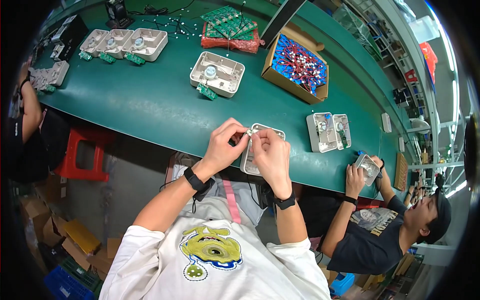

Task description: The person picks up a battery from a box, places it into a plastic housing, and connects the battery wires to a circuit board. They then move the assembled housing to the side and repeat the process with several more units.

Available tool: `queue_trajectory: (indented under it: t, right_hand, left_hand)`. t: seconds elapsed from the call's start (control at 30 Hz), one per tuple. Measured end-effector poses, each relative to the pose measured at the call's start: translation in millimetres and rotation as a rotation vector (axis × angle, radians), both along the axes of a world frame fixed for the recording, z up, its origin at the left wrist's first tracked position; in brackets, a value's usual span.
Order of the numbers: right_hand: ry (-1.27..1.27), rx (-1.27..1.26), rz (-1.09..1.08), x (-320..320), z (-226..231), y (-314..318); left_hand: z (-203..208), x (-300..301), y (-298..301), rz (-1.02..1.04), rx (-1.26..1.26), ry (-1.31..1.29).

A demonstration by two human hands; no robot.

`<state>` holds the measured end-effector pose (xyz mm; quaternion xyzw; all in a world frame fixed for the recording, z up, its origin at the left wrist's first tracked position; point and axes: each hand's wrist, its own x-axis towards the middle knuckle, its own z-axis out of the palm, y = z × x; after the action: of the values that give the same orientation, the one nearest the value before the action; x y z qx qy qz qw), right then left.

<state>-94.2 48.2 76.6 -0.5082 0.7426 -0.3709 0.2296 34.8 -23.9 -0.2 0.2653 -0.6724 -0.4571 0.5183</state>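
Observation:
My left hand and my right hand meet at the near edge of the green bench, thumbs and fingertips pinched together. Between them is a small whitish piece that looks like a wire connector; its details are too small to make out. Directly beneath my hands lies an open white plastic housing, largely covered by my right hand. Farther off sits another open white housing with a round speaker-like part inside and a green circuit board hanging at its near edge.
A cardboard box of blue wired battery packs stands beyond my hands. Green circuit boards are stacked on red wrap. More housings line the far left, and two lie at right. Co-workers sit on both sides; one hand holds a housing.

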Motion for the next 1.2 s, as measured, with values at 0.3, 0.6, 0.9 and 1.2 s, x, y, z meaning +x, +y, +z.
queue_trajectory:
  t: [0.3, 0.6, 0.9, 1.2]
  right_hand:
    - [-0.014, -0.036, -0.037, 2, -2, 1]
    - [0.096, -0.108, -0.007, 2, -7, 4]
    - [-0.12, -0.033, 0.069, -4, 11, 6]
    - [-0.098, 0.005, -0.016, -7, 7, 3]
  left_hand:
    - [1, -4, 4, 0.059, -0.066, 0.0]
    - [12, -6, 16, 0.192, -0.156, -0.106]
    - [18, 1, 9, 0.119, -0.21, -0.156]
    - [31, 0, 8, 0.055, -0.287, -0.197]
